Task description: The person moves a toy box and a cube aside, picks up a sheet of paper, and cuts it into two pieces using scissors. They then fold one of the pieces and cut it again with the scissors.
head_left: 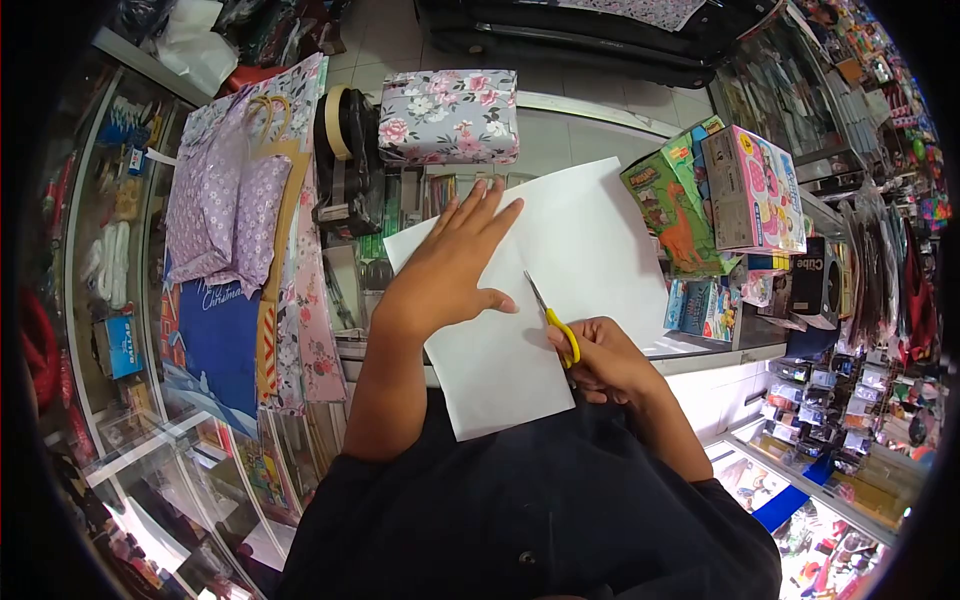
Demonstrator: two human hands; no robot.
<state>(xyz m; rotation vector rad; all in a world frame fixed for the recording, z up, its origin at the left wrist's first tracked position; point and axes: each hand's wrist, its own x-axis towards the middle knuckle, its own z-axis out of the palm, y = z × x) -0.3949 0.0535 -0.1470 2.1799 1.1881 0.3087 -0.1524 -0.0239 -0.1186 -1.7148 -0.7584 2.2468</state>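
A large sheet of white paper (590, 230) lies over the glass counter, its near part hanging toward my body. My left hand (455, 265) rests flat on the left side of the sheet, fingers spread. In my right hand (605, 362) are scissors (562, 333) with yellow handles, their blades pointing up and left over the paper. A cut appears to run up from the near edge to the blades, with paper on both sides of it. Some of my right fingers are hidden behind the handle and the sheet.
A box wrapped in floral paper (450, 115) stands at the far edge, beside a black tape dispenser (348, 160). Purple gift bags (225, 200) and a blue Christmas bag (215, 335) lie left. A green dinosaur box (680, 205) and a pink box (755, 190) stand right.
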